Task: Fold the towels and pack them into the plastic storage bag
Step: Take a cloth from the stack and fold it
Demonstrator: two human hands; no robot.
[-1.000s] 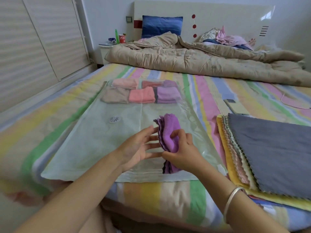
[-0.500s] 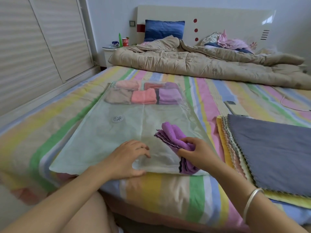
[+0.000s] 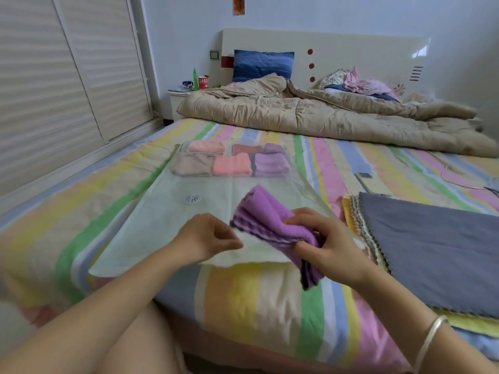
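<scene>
A clear plastic storage bag (image 3: 162, 225) lies flat on the striped bed, its open mouth toward me. Several folded towels (image 3: 232, 164) in pink, tan and purple sit inside at its far end. My right hand (image 3: 332, 247) grips a folded purple towel (image 3: 270, 220) just above the bag's near edge. My left hand (image 3: 208, 236) pinches the upper layer of the bag's mouth and holds it slightly raised. A stack of unfolded towels (image 3: 432, 252), grey on top, lies on the bed to the right.
A rumpled beige quilt (image 3: 324, 114) lies across the head of the bed, with a blue pillow (image 3: 262, 64) behind it. A phone (image 3: 370, 182) lies beyond the towel stack, a cable farther right. A nightstand with bottles (image 3: 189, 87) stands at the wall. Closet doors are on the left.
My left hand went from resting flat on the bag to pinching its mouth edge and raising it. The purple towel in my right hand swung lower, pointing toward the opening.
</scene>
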